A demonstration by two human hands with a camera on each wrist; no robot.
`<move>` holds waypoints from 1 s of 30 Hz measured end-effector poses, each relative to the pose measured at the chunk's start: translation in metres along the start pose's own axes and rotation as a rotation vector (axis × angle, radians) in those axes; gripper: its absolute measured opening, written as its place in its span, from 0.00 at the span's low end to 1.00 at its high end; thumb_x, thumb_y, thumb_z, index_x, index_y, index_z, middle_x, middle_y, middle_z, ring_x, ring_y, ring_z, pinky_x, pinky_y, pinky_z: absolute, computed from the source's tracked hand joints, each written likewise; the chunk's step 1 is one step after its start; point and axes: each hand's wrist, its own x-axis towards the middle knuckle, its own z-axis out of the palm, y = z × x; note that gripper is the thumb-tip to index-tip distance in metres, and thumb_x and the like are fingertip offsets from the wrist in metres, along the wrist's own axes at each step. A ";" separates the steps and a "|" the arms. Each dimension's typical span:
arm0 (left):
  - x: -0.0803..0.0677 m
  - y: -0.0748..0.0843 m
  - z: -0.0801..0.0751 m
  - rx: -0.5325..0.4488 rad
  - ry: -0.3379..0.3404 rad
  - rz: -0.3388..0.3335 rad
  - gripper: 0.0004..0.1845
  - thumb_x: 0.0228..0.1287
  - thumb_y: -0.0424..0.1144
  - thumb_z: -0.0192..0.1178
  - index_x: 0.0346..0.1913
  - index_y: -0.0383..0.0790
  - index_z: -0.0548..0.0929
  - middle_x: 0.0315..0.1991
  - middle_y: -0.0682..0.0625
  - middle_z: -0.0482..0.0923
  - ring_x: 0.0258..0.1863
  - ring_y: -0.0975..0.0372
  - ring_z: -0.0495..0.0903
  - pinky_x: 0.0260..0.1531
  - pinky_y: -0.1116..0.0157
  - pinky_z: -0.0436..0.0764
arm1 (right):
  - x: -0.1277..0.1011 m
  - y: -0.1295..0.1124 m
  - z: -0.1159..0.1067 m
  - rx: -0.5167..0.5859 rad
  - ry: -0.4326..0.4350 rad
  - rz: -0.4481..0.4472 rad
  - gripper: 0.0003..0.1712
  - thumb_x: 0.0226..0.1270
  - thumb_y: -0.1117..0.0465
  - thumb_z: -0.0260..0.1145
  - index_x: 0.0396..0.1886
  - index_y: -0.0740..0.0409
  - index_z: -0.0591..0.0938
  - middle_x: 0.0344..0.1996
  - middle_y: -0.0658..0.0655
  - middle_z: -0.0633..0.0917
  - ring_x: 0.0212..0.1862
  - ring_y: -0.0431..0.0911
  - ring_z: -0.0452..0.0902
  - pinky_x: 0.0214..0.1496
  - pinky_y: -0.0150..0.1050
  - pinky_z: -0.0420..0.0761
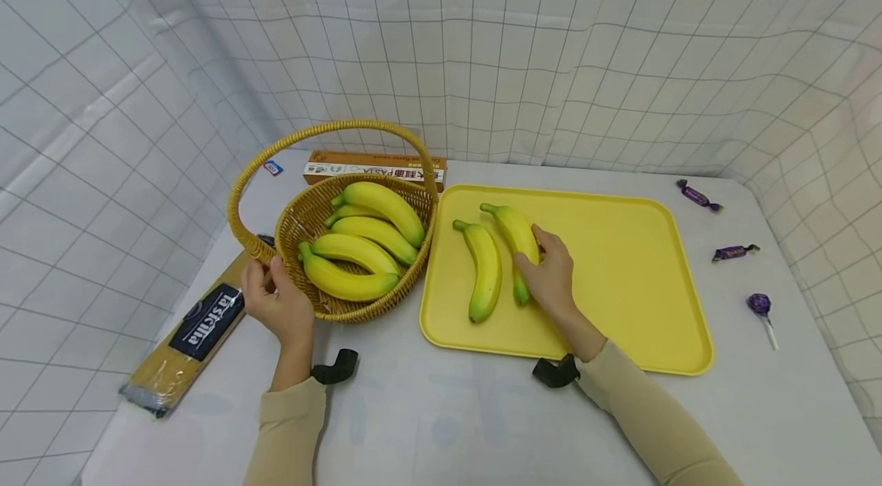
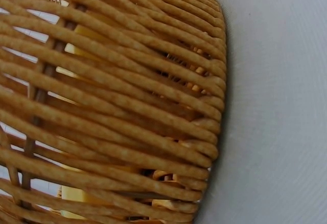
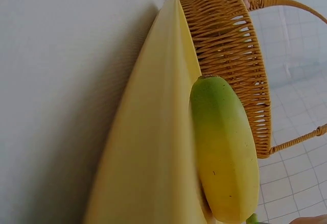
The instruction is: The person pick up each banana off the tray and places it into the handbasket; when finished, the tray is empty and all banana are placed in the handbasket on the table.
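A wicker basket [image 1: 296,222] with a tall arched handle holds several yellow bananas [image 1: 354,250]. At its left side, my left hand [image 1: 281,306] grips the foot of the handle between thumb and fingers. Two bananas lie on a yellow tray [image 1: 620,279] to the right of the basket. Around the right-hand banana [image 1: 513,226] my right hand [image 1: 551,275] has its thumb and fingers curled. The other banana [image 1: 485,272] lies just left of it, untouched. Woven basket wall [image 2: 112,91] fills most of the left wrist view, where no hand shows.
A pasta packet [image 1: 193,329] lies left of the basket, and a pasta box [image 1: 375,167] stands behind it. Two purple wrapped candies [image 1: 699,196] and a lollipop [image 1: 760,305] lie right of the tray. Gridded white curtains [image 1: 510,50] surround the table.
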 end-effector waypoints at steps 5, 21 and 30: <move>0.001 0.000 -0.001 -0.001 -0.001 0.009 0.11 0.68 0.26 0.53 0.39 0.15 0.77 0.35 0.62 0.68 0.34 0.75 0.67 0.35 0.77 0.66 | -0.002 -0.002 0.001 0.023 0.041 -0.011 0.33 0.60 0.64 0.66 0.66 0.66 0.73 0.55 0.66 0.79 0.50 0.55 0.74 0.48 0.44 0.74; 0.001 -0.002 0.001 -0.015 0.008 0.030 0.10 0.68 0.25 0.53 0.36 0.15 0.76 0.34 0.62 0.68 0.34 0.75 0.66 0.34 0.76 0.66 | -0.010 -0.023 -0.009 0.088 0.087 -0.104 0.31 0.58 0.65 0.68 0.64 0.62 0.76 0.58 0.61 0.80 0.49 0.50 0.75 0.43 0.35 0.73; 0.000 -0.002 0.001 -0.012 0.015 0.019 0.11 0.68 0.27 0.53 0.38 0.15 0.77 0.34 0.63 0.69 0.35 0.75 0.67 0.35 0.77 0.67 | -0.018 -0.051 -0.009 0.155 0.023 -0.167 0.30 0.55 0.68 0.71 0.61 0.60 0.80 0.56 0.59 0.83 0.47 0.50 0.75 0.45 0.39 0.74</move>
